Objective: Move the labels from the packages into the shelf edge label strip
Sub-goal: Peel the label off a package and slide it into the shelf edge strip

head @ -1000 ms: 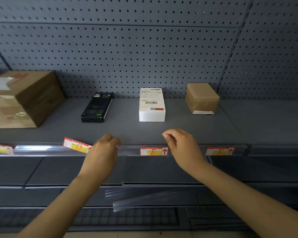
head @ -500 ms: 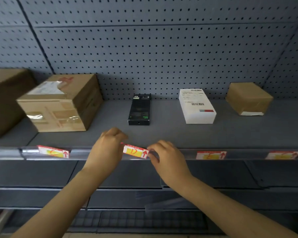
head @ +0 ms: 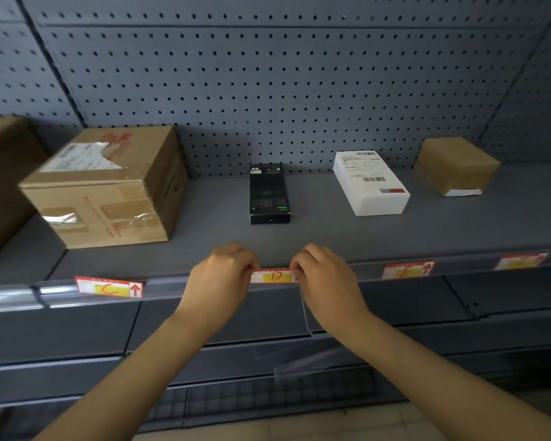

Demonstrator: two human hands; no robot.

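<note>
Hands, left hand (head: 221, 275) and right hand (head: 326, 275), pinch the ends of the D label (head: 272, 276) against the shelf edge label strip (head: 341, 271) below the black box (head: 269, 194), apparently seating it; next, pressing it flush.

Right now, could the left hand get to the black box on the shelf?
Probably yes. The shelf between the left hand and the black box is bare, but that hand is pinching the D label.
</note>
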